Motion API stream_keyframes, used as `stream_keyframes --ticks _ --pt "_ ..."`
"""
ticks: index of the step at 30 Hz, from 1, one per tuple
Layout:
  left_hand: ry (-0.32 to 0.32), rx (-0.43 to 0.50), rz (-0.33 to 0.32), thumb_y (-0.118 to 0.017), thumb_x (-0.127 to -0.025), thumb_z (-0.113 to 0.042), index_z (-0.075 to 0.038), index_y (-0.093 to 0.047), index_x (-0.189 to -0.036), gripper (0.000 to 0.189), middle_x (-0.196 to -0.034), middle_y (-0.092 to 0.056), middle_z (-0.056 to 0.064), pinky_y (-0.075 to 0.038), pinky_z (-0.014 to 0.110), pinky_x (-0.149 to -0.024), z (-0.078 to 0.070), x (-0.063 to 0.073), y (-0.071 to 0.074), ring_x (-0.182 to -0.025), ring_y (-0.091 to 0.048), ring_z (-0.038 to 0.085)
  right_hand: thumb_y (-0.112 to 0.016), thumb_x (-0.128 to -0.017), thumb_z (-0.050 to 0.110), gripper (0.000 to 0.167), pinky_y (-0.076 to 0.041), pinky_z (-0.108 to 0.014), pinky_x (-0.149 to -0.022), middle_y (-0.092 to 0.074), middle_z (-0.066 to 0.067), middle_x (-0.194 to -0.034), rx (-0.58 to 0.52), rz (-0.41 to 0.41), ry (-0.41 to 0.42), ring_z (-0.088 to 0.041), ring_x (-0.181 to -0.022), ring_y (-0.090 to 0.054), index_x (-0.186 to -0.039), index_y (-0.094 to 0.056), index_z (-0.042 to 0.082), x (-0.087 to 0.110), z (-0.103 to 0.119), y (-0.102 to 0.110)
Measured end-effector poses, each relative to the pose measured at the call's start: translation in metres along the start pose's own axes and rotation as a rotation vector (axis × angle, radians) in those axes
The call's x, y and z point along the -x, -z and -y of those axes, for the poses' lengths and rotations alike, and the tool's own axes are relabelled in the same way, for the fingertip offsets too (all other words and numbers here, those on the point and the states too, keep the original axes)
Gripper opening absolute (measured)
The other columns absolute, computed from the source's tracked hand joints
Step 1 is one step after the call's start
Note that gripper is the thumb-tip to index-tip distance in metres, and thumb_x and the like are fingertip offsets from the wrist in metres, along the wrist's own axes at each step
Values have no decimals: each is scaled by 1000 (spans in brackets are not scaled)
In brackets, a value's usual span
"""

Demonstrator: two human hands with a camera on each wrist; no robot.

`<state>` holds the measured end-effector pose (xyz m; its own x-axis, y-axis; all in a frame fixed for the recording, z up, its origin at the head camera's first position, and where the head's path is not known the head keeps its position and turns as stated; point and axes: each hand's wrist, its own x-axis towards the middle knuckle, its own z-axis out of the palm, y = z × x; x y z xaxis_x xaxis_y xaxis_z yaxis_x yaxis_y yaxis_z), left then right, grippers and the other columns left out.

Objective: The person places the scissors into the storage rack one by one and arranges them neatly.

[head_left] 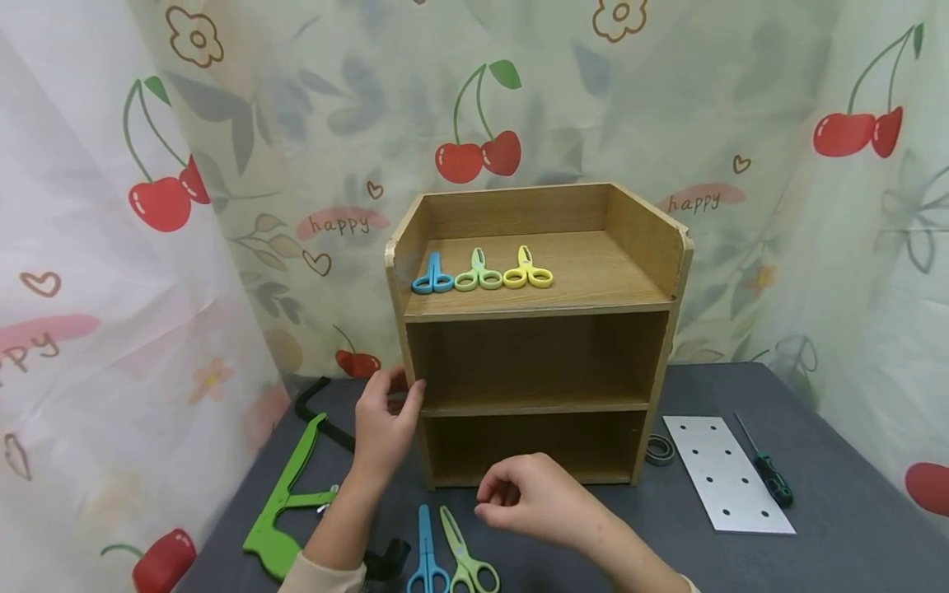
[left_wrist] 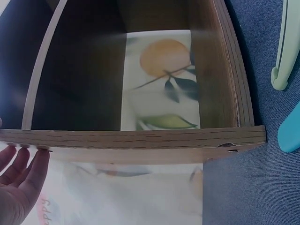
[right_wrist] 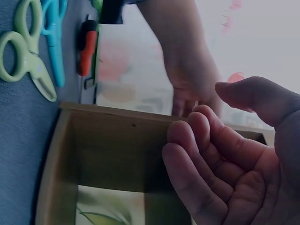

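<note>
Your left forearm covers part of the green-framed tool (head_left: 278, 515), and a black object (head_left: 385, 564) beside your sleeve is too little shown to name. The lower head-view edge cuts off the handles of the blue scissors (head_left: 426, 543) and green scissors (head_left: 463, 550) on the bench (head_left: 741, 568). Your right hand (head_left: 537, 498) hides a little of the lowest compartment's front, and the compartments look dark inside. The wooden shelf unit (head_left: 593, 268) stands upright just ahead of both your hands, its left side panel at your left hand (head_left: 389, 424); the bench scissors lie in front of it, between your forearms, near your right hand. Three more pairs, blue, green and yellow, rest side by side on its top board. Your left hand pinches the panel's edge, fingertips against the outer face and thumb at the front; in the left wrist view only a sliver of that thumb shows. Your right hand is relaxed and holds nothing, fingers loosely bent, the thumb apart from them in the right wrist view.
</note>
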<state>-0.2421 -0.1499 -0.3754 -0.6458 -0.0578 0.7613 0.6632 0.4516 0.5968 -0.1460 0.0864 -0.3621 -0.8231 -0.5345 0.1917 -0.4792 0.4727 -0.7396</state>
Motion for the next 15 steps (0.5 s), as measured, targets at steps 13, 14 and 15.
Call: stream_keyframes --ticks 13,14,15 --pt "-14 0 -8 -76 -95 -12 -2 -69 -115 24 -104 -66 9 -61 43 -71 2 0 0 -94 -67 21 -82 -85 14 8 -51 -20 -66 -63 16 -72 15 136 -39 1 -68 -58 -85 -74 15 -10 -19 -30" --pt "-14 0 -7 -76 -95 -12 -2 -69 -115 24 -104 -66 9 -61 43 -71 2 0 0 -94 -67 21 -82 -85 14 8 -51 -20 -66 -63 16 -72 15 145 -47 1 -67 -58 -85 -74 14 -10 -20 -32" --pt "-13 -1 -6 -75 -95 -13 -2 -69 -116 24 -104 -66 9 -61 43 -71 3 0 0 -94 -67 21 -82 -85 14 8 -50 -20 -65 -62 15 -72 16 153 -55 1 -67 -58 -85 -74 14 -10 -21 -34"
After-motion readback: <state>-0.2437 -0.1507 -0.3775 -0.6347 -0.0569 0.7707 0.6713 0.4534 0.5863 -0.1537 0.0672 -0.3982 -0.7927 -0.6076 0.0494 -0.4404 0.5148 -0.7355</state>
